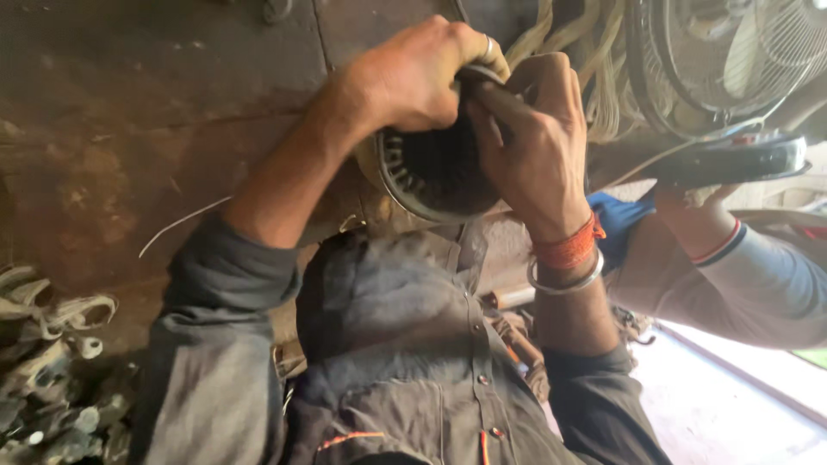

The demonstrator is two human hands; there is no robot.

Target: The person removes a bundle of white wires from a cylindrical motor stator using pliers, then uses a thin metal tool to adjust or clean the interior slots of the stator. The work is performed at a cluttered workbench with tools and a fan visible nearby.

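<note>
Both hands closed on one slotted round motor core, held just above the lap with open bore facing up toward the camera. Left hand gripping the far rim, fingers curled tight; right hand pinching a thin rod-like tool across the rim, nearer the bore.

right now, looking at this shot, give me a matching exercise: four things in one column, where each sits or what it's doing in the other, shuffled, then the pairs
Things:
1. left hand
2. right hand
3. slotted round metal core
4. fan with wire guard

Places or states:
A. upper right corner of the picture
B. held between both hands, above the grey shirt
C. grips the core's rim, ring on one finger
D. orange thread band and metal bangle at its wrist, fingers on the core's edge

Pairs: 1-C, 2-D, 3-B, 4-A
</note>
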